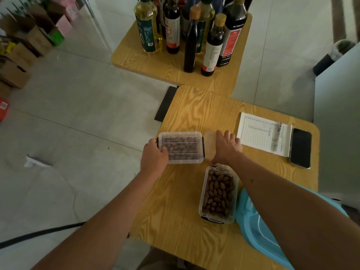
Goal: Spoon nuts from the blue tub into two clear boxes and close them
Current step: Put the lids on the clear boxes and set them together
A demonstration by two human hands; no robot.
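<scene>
On the wooden table [194, 114], a clear box [181, 148] full of brown nuts is seen with its lid on. It lies at the left edge of the table, a bit far from the person. The left hand [154, 155] is curled around the left end of this box, with the thumb on the lid and the other fingers hidden by the side, so the box is held.

Just right of that box, a loose clear lid [209, 145] is lying flat on the table. The right hand [226, 147] is laid on top of it with the fingers spread out and nearly straight. Nothing is gripped by this hand; the lid is only pressed or touched.

Nearer the person, a second clear box [219, 193] of nuts is standing open, with no lid on it. The blue tub [257, 228] is partly hidden under the right arm, at the near right.

A notepad [263, 133] and a phone [301, 148] are placed at the far right. Bottles [187, 30] are standing on another table farther away.
</scene>
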